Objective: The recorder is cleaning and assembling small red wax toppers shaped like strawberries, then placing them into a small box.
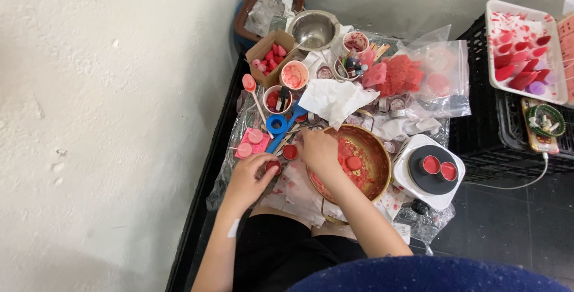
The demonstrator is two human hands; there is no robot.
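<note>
My left hand [250,175] rests on the cluttered work surface, its fingertips on a small round red-filled tin [274,165]. My right hand [318,150] reaches across the rim of a copper bowl [378,148] smeared with red wax. Its fingers pinch at a second small red tin [290,151] beside blue-handled scissors [281,124]. Round red wax discs [354,162] lie inside the bowl.
A white hot plate [418,187] carries two red-filled tins [439,167] at the right. Behind lie crumpled tissue [335,98], paper cups [294,75], a steel bowl [314,29], a cardboard box of pink pieces [270,53] and plastic bags [439,74]. A white tray of red wax [520,47] and a phone [541,126] sit on black crates.
</note>
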